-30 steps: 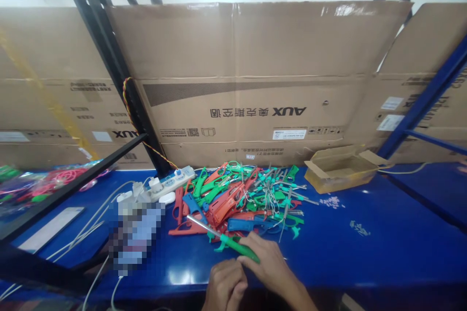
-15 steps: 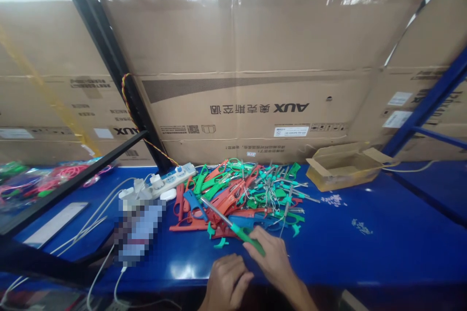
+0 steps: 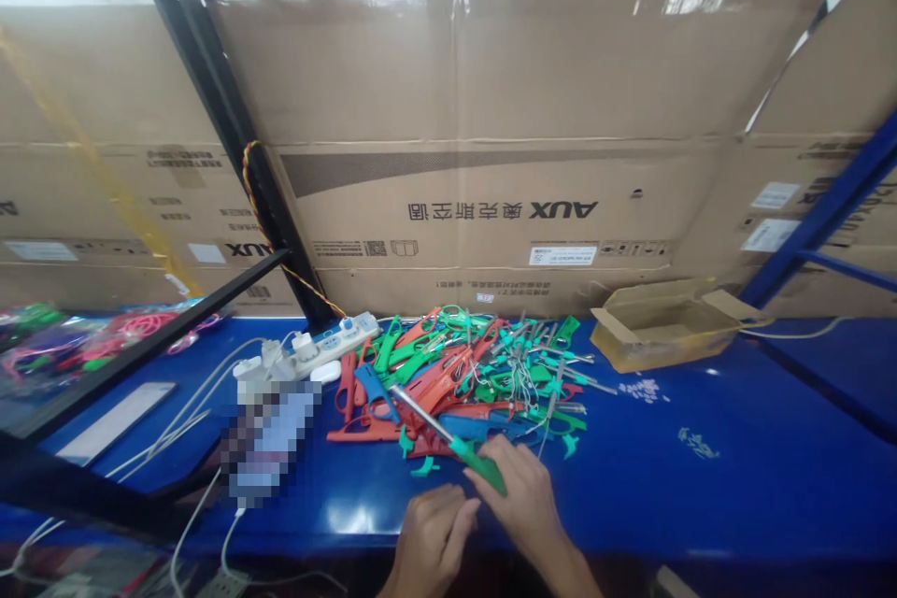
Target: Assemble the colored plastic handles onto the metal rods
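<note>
In my right hand (image 3: pixel 524 497) is a green long-necked lighter (image 3: pixel 483 469), its metal tube pointing up and left over a heap of parts. My fingers wrap round its handle end. Just to the left, near the table's front edge, my left hand (image 3: pixel 435 531) is closed with its fingers curled under; what they hold, if anything, is hidden. Beyond both hands lies the heap of red, green and blue lighter casings (image 3: pixel 448 383), mixed with metal tubes and thin wires (image 3: pixel 522 369). A loose green trigger piece (image 3: pixel 424 466) lies at the heap's front.
An open cardboard box (image 3: pixel 659 332) stands back right, with small pale pieces (image 3: pixel 646 388) near it. Left are a power strip (image 3: pixel 336 343), a blurred-out phone (image 3: pixel 273 448), white cables and a black shelf post (image 3: pixel 217 112). Cardboard sheets (image 3: pixel 455 75) wall off the back of the blue table (image 3: pixel 771 467).
The view has shifted slightly. Both hands stay almost in the same place, and the lighter remains in my right hand at nearly the same tilt.
</note>
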{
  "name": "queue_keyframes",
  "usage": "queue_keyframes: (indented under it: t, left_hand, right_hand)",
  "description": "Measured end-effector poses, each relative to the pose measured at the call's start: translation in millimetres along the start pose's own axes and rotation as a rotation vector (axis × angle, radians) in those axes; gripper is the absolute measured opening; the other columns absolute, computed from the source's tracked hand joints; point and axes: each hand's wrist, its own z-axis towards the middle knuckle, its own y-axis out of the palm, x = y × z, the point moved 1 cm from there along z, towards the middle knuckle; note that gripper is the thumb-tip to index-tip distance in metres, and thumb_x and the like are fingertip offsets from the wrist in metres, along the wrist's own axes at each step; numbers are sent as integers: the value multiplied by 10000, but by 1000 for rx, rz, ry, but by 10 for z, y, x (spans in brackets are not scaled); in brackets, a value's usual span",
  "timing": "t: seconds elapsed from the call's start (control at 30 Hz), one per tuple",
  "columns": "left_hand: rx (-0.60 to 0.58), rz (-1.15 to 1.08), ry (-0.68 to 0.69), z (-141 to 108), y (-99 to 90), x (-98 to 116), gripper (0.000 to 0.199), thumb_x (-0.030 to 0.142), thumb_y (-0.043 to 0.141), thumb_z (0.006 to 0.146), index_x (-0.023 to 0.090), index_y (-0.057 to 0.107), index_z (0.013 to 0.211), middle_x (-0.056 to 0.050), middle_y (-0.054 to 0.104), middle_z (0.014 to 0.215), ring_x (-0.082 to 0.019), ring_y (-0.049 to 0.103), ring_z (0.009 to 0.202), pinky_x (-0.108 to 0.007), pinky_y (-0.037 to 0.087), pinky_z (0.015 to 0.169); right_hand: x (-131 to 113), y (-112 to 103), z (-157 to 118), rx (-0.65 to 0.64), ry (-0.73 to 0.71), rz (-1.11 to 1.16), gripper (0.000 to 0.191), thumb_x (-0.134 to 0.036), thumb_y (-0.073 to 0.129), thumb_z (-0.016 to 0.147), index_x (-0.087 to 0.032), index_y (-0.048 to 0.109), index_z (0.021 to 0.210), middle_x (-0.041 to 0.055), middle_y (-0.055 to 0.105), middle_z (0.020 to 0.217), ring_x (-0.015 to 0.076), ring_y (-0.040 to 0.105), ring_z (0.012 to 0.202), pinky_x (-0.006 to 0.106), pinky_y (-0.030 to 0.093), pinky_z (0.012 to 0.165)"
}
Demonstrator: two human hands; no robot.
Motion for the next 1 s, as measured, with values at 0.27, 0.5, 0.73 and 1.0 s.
queue_keyframes:
  t: [0.27,0.5,0.73,1.0]
  left_hand:
    - [3,80,7,15,3,23,494,209,328,1096,194,539,649,7,587,569,-121,537,514,-258,364,552]
    - [12,128,19,18,20,16,465,177,349,1084,196,524,654,8,591,570,-124,542,512,-259,370,564]
    - [0,146,5,19,21,24,475,177,339,1090,191,536,659,9,596,579,-116,548,516,-262,366,554]
    - [13,230,31,21,40,32,490,190,313,1096,198,517,651,2,584,564,-129,542,499,-290,347,531]
  right_hand:
    - [52,0,-150,95,164,167,215,-326,511,1005,-193,608,1143,30,777,829,173,752,638,234,559,582]
    - [17,1,-88,24,193,54,332,-445,449,1055,-219,682,986,22,745,785,154,719,593,225,489,542]
    - [-8,7,-135,83,222,-59,394,-530,465,1050,-226,707,983,43,742,823,187,733,685,251,490,616]
    - [-9,-6,-240,82,208,3,367,-481,507,1028,-226,614,788,-14,631,565,146,593,444,248,393,496]
